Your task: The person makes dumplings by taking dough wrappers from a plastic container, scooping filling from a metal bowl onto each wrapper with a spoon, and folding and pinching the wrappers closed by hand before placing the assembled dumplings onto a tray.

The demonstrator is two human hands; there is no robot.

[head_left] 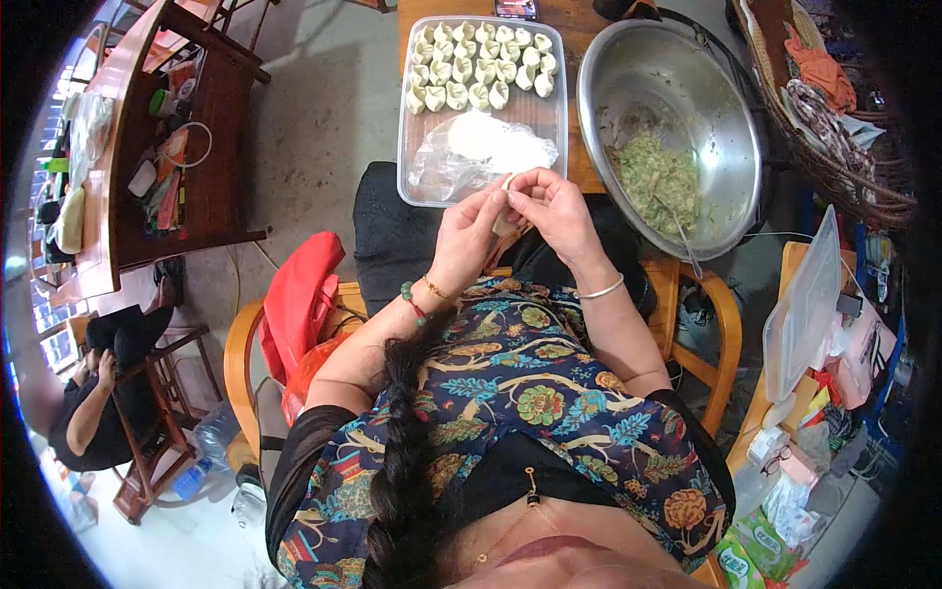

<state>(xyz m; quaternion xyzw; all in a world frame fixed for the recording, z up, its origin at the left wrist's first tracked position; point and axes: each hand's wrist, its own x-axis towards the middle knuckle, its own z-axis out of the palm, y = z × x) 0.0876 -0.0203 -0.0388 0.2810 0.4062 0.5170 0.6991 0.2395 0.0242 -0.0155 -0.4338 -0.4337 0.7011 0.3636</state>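
Observation:
Between the fingertips of both hands is a pale dumpling (506,222), partly covered by the fingers. My left hand (465,236) pinches it from the left, and my right hand (555,218) closes on it from the right. Just beyond the hands lies a clear plastic tray (403,147) with several rows of folded dumplings (479,67) at its far end. Nearer to me in that tray is a stack of round white wrappers (473,137) with crumpled plastic film (442,169). To the right a large metal basin (597,108) contains greenish filling (659,177) and a spoon (684,236).
The tray and basin rest on a wooden table (581,128). A red bag (299,304) hangs by the chair's left armrest (240,344). A clear lid (805,309) stands upright at right. Far left, another person (93,412) sits by a wooden cabinet (201,157).

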